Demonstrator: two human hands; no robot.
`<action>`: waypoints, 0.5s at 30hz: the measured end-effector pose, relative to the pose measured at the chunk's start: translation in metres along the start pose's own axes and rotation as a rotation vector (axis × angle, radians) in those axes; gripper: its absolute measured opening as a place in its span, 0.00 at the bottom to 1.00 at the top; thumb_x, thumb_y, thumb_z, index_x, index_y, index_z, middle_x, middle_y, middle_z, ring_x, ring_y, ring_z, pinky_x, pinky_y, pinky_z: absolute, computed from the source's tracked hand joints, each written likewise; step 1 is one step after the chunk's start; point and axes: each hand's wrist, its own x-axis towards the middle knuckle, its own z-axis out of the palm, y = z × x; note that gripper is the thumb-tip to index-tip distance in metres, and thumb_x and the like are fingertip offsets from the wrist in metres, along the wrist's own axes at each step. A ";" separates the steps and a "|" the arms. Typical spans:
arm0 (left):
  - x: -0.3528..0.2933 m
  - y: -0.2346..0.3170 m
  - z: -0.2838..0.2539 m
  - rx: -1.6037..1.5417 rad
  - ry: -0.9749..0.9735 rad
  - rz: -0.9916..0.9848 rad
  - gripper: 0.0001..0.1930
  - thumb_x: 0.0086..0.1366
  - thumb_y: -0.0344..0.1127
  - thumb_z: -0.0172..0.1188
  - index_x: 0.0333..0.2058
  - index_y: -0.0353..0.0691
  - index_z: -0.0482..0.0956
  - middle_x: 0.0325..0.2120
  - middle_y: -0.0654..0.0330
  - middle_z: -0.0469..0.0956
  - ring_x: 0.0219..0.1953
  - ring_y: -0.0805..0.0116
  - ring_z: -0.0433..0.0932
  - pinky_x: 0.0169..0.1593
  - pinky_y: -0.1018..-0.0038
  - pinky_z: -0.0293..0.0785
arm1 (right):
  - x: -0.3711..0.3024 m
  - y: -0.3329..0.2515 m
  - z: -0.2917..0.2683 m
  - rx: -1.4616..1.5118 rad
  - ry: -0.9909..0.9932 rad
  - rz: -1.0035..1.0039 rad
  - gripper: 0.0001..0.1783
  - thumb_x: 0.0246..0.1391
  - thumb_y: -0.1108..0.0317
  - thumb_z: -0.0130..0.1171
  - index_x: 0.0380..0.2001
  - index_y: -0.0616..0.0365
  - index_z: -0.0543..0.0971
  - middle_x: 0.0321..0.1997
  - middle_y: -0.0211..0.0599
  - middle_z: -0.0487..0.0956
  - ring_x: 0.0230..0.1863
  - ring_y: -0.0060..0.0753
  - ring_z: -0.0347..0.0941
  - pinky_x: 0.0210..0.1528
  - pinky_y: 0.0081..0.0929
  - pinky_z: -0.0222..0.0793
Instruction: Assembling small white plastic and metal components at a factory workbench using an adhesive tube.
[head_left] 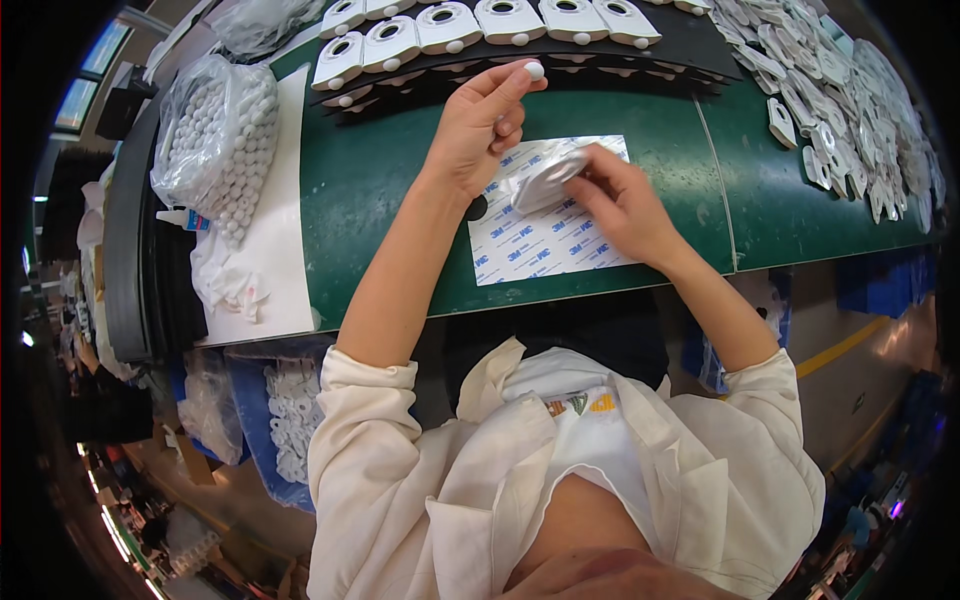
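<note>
Raised over the bench, my left hand pinches a small white ball between thumb and fingertips. My right hand grips a white plastic housing, tilted and slightly blurred, with a rounded opening in it. Under that housing lies a white sheet with a blue printed pattern. A black round spot shows at the sheet's left edge, beside my left wrist. Beyond my hands, similar white housings, each with a round hole and a white ball at its near end, stand in rows on stacked black boards.
At the left, a clear plastic bag of white balls rests on white paper near a small glue bottle and crumpled tissue. Loose white parts heap at the far right of the green bench. Blue bins stand below.
</note>
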 end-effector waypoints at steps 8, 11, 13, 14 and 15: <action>-0.003 -0.003 0.003 0.104 -0.066 -0.023 0.15 0.57 0.33 0.60 0.44 0.39 0.74 0.31 0.65 0.75 0.17 0.86 0.56 0.17 0.89 0.50 | 0.001 0.011 -0.026 1.101 0.058 0.292 0.13 0.56 0.72 0.51 0.46 0.55 0.69 0.43 0.30 0.72 0.46 0.23 0.69 0.47 0.19 0.65; -0.006 -0.002 0.007 0.149 -0.079 -0.065 0.15 0.57 0.33 0.60 0.44 0.39 0.74 0.30 0.66 0.75 0.18 0.86 0.56 0.18 0.89 0.51 | 0.003 0.016 -0.031 1.108 0.031 0.226 0.10 0.55 0.73 0.52 0.42 0.55 0.69 0.45 0.32 0.71 0.47 0.25 0.69 0.51 0.21 0.64; -0.006 -0.003 0.007 0.140 -0.107 -0.073 0.15 0.57 0.34 0.60 0.44 0.39 0.74 0.30 0.66 0.75 0.18 0.86 0.56 0.18 0.89 0.51 | 0.004 0.016 -0.035 1.072 0.026 0.163 0.09 0.55 0.73 0.53 0.39 0.55 0.69 0.45 0.32 0.71 0.47 0.25 0.69 0.52 0.22 0.64; -0.007 -0.003 0.008 0.129 -0.132 -0.083 0.15 0.58 0.35 0.60 0.44 0.39 0.74 0.30 0.66 0.75 0.18 0.86 0.56 0.18 0.89 0.52 | 0.005 0.013 -0.040 1.005 0.043 0.113 0.08 0.52 0.74 0.55 0.35 0.55 0.69 0.44 0.34 0.72 0.47 0.27 0.69 0.52 0.22 0.64; -0.007 -0.003 0.010 0.130 -0.135 -0.082 0.15 0.58 0.35 0.60 0.44 0.39 0.74 0.30 0.66 0.75 0.18 0.86 0.56 0.18 0.89 0.52 | 0.006 0.010 -0.044 0.937 0.060 0.064 0.08 0.50 0.75 0.57 0.32 0.54 0.69 0.44 0.35 0.73 0.47 0.28 0.69 0.52 0.22 0.65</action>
